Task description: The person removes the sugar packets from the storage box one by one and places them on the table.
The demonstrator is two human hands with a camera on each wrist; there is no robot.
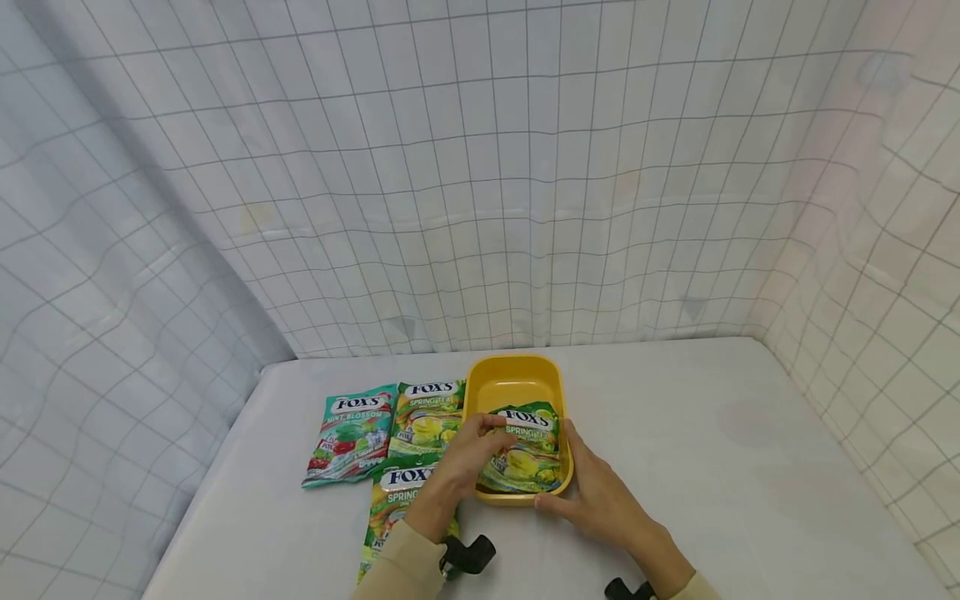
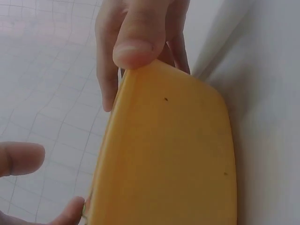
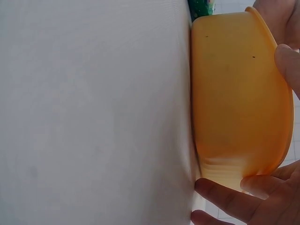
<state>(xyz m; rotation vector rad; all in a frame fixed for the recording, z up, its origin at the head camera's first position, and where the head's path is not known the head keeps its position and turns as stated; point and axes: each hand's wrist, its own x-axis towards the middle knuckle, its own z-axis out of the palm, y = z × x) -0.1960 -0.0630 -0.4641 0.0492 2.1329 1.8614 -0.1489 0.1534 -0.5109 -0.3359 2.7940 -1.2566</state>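
Observation:
A yellow plastic tub (image 1: 510,364) stands on the white table, a green-and-yellow Fox's Spring Tea candy bag (image 1: 531,457) lying in its near part. My left hand (image 1: 467,460) reaches over the tub's left rim, its loosely extended fingers touching the bag. With my right hand (image 1: 600,500) I grip the tub's near right corner. The thumb (image 2: 136,52) of that hand rests at the near rim, and its fingers (image 3: 234,201) lie along the right side. In the left wrist view, the tub's wall hides most of the bag.
Left of the tub lie a teal Fox's Mint Blossom bag (image 1: 350,437) and a Spring Tea bag (image 1: 426,417). Another Spring Tea bag (image 1: 393,504) lies nearer, partly under my left forearm. White checked curtains (image 1: 525,208) surround the table (image 1: 712,442) at the back and sides.

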